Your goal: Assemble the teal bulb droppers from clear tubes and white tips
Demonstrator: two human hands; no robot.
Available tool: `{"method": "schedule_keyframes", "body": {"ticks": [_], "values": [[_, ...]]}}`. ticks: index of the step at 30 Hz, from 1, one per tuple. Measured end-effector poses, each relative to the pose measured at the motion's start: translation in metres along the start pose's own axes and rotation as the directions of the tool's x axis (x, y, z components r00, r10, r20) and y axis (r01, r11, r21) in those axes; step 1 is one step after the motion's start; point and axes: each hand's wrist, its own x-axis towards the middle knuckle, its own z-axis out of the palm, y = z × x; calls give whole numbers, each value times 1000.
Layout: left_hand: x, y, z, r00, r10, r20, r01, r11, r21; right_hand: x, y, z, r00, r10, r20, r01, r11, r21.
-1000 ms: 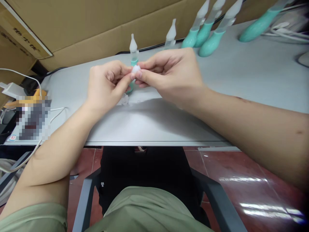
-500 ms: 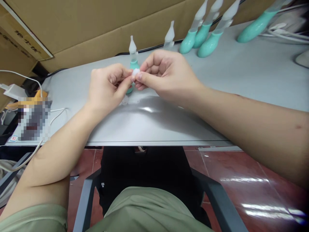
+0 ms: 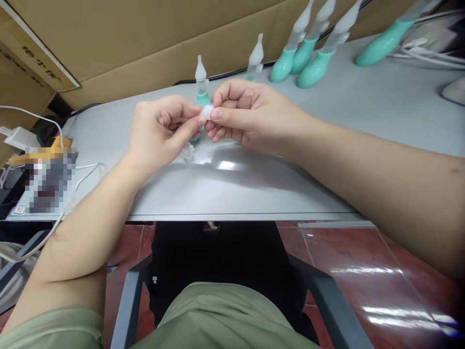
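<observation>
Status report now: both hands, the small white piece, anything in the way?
Left hand and right hand pinch small white piece together. Teal device directly behind. Nothing blocking.

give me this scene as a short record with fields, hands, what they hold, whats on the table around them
left hand: fingertips pinch the small white piece
right hand: thumb and forefinger pinch the same white piece from the other side
white piece: held above the table, between both hands
behind the hands: teal bottle with a clear pointed tip, upright, partly hidden
table under the hands: small clear part
far right of table: three teal bottles standing close together
far left: white cable and charger
behind table: cardboard boxes
</observation>
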Motion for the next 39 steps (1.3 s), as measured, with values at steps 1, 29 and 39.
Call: {"method": "schedule_keyframes", "body": {"ticks": [1,29,39], "values": [[0,0,-1,1000,2,4,-2,1000,-3,-1,-1,1,1000,19,-1,-19,999,28],[22,65,-8,967,-139,213,108,983,150,-13,-12,-12,975,88,206,54,801,-597],[15,62,-44,779,-235,582,129,967,218,-8,0,-9,918,103,383,225,661,-716]]}}
